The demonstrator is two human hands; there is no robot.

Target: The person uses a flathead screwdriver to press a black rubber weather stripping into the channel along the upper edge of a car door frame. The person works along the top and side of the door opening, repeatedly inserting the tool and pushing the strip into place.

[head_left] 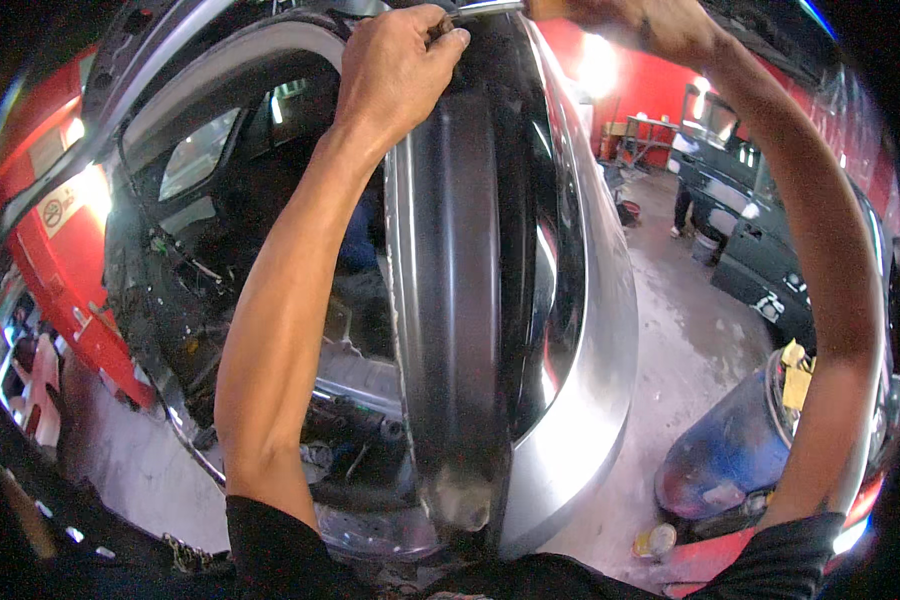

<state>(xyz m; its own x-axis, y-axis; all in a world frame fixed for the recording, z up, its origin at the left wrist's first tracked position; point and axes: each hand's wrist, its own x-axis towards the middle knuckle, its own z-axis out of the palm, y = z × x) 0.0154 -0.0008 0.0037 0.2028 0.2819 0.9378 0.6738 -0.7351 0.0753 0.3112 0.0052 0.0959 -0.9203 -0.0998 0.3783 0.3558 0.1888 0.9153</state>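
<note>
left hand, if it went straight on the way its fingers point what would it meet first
Probably the shiny metal bar just right of the left hand, which may already touch it; the right hand lies farther along. Depth is unclear.

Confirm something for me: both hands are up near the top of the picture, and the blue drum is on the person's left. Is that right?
Not quite: the head view shows the blue drum on the person's right. The left hand and right hand are indeed near the top.
</note>
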